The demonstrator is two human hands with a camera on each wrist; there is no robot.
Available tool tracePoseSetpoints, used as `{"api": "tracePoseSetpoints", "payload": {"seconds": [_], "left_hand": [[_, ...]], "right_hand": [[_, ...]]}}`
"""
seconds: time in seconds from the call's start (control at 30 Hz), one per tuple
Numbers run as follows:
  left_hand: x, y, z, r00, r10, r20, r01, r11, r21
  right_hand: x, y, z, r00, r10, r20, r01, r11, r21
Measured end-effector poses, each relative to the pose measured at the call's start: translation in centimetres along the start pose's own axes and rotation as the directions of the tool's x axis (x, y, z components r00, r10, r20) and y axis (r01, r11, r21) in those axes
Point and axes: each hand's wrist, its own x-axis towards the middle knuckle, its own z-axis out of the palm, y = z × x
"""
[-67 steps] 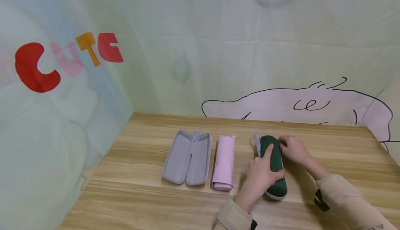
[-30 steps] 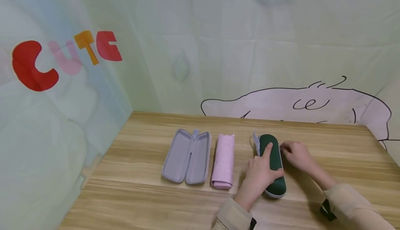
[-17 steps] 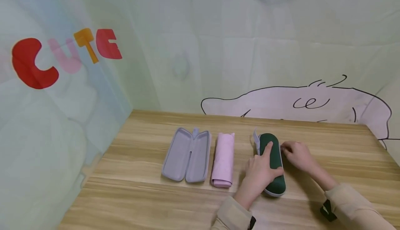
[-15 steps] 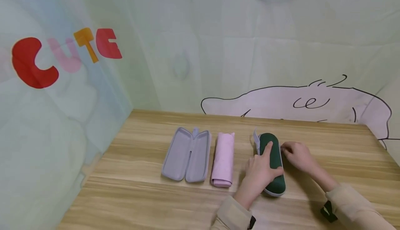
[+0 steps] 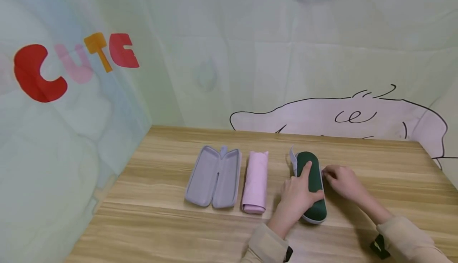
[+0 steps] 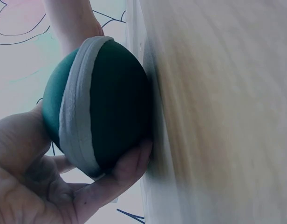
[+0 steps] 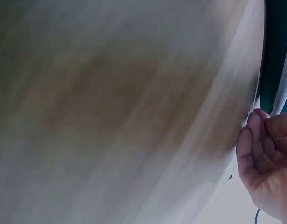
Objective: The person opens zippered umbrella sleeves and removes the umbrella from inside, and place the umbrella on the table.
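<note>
Left grip [image 5: 295,196] holds case [image 5: 315,179]; right [image 5: 342,181] — at zip [image 7: 283,84]

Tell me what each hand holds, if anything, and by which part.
The left hand grips the green case across its middle. The right hand is at its zip; whether it pinches anything there cannot be told.

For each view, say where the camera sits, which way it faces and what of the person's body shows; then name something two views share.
Head: worn on the head, facing forward and down at the table and green case; left hand, right hand and sleeves show.
Left wrist: on that wrist, facing the green case's end; left hand and other arm show.
Right wrist: on that wrist, facing the table; right hand shows.
Both wrist views share the green case.
</note>
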Motion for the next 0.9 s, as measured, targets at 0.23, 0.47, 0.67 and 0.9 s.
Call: {"api": "tracePoseSetpoints", "payload": {"seconds": [0.23, 0.47, 0.67, 0.9], "left_hand": [[0.08, -0.03, 0.13, 1.0, -0.005, 0.006, 0.005, 1.0, 0.002], [0.18, -0.19, 0.26, 1.0, -0.001, -0.005, 0.001, 1.0, 0.002], [0.07, -0.19, 0.22, 1.0, -0.002, -0.007, 0.002, 1.0, 0.005], [-0.05, -0.13, 0.03, 1.0, -0.001, 0.006, 0.001, 1.0, -0.009]], "right_hand": [[-0.39, -0.12, -0.02, 1.0, 0.007, -0.008, -0.007, 1.0, 0.005], [-0.61, -0.19, 0.13, 1.0, -0.015, -0.02, 0.015, 1.0, 0.004], [-0.71, 0.02, 0.33, 1.0, -0.018, -0.023, 0.018, 1.0, 0.005], [-0.98, -0.07, 0.28, 0.999, -0.031, -0.03, 0.031, 0.999, 0.016]]}}
